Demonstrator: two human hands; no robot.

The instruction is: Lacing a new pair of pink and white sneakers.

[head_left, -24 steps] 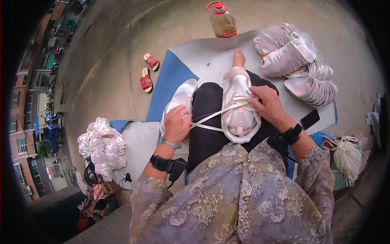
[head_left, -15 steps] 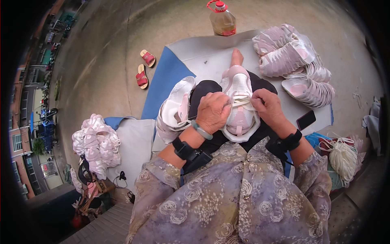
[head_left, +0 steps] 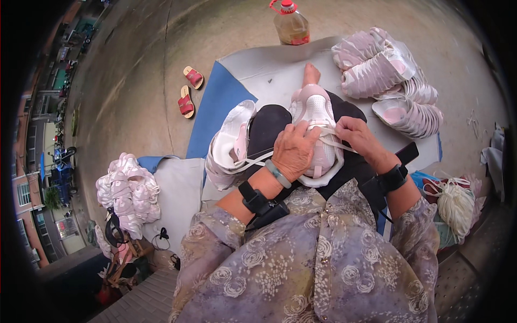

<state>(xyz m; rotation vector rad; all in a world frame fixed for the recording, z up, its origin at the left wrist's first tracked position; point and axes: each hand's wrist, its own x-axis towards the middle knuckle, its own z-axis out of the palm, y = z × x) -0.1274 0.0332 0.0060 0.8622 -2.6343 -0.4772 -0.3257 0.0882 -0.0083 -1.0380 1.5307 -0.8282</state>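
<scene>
A white and pink shoe upper (head_left: 323, 158) lies across my dark-trousered lap, its perforated tongue (head_left: 316, 109) pointing away from me. White laces (head_left: 329, 141) run across its middle. My left hand (head_left: 294, 151) rests over its left side, fingers stretched onto the lacing; what lies under the fingertips is hidden. At the upper's right edge my right hand (head_left: 357, 138) pinches a lace between thumb and fingers. Another lace strand trails left from under my left hand, over my thigh, to a nested stack of similar uppers (head_left: 229, 141).
More stacked uppers (head_left: 377, 72) lie at the far right, and a heap of them (head_left: 129, 191) sits at left. A phone (head_left: 407, 154) and a bundle of white laces (head_left: 455, 210) are to my right. Red sandals (head_left: 186, 101) and a bottle (head_left: 291, 24) stand beyond the mat (head_left: 258, 67).
My left hand has gone from a closed pinch to fingers spread over the upper. A lace strand now stretches left across my thigh. My right hand remains near the upper's right edge.
</scene>
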